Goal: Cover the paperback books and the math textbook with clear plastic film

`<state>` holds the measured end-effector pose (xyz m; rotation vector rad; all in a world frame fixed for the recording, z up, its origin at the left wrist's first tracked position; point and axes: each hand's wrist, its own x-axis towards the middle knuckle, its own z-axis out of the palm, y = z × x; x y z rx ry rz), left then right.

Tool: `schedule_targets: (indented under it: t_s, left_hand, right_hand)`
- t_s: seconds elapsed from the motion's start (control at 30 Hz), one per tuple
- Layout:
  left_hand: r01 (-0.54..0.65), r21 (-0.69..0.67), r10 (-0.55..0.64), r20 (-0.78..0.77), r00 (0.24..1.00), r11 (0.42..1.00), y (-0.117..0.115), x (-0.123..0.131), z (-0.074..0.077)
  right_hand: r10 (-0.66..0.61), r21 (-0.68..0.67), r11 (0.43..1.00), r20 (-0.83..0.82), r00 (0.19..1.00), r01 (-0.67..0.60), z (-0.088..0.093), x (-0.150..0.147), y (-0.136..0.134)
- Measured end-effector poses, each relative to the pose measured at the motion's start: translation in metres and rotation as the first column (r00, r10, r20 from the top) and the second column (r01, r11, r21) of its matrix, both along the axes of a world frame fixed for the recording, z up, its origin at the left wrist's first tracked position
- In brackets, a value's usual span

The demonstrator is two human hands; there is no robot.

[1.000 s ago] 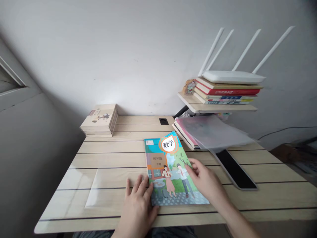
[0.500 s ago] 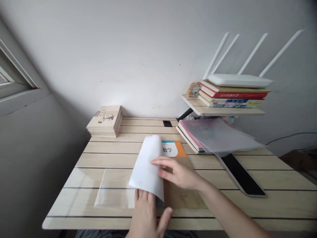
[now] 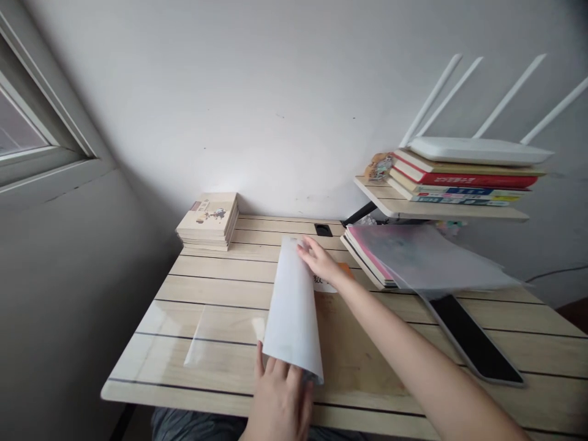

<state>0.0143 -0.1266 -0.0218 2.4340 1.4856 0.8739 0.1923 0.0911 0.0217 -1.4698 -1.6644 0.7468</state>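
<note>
A book lies before me, its brown surface [image 3: 353, 343] on the right and a piece of orange-and-white printed cover [image 3: 327, 283] showing at the top. A white cover flap [image 3: 294, 306] stands bent up along its left side. My right hand [image 3: 319, 257] pinches the flap's far edge between thumb and fingers. At the near end, my left hand [image 3: 280, 392] has its fingers curled under the flap, with the tips hidden. Clear plastic film [image 3: 220, 334] extends over the table to the left of the flap.
A stack of beige books [image 3: 209, 220] stands at the back left. On the right, a phone [image 3: 475, 337] lies beside papers in a translucent sleeve [image 3: 432, 254]. A raised shelf [image 3: 459, 212] above them bears books and a white router [image 3: 478, 150].
My right hand has moved from the flap's middle to its far edge. The left thumb has drawn in toward the flap, which now bends further right. The view has turned slightly left.
</note>
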Motion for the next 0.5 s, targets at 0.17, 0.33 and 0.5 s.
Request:
schedule_targets:
  t_s: [0.17,0.33,0.5]
  left_hand:
    - [0.063,0.087,-0.047,-0.175,0.983,0.994,0.01,-0.022,0.006]
    - [-0.162,0.039,0.166,-0.323,0.932,0.986,0.04,-0.066,0.024]
    - [-0.277,0.024,0.264,-0.395,0.88,0.961,0.082,-0.082,0.043]
  right_hand:
    - [0.175,-0.028,0.984,-0.07,0.982,-0.178,0.0,-0.006,0.027]
    - [0.229,0.01,0.973,0.136,0.964,-0.233,0.005,-0.026,0.031]
    - [0.274,-0.046,0.96,0.371,0.887,-0.277,0.012,-0.06,0.023]
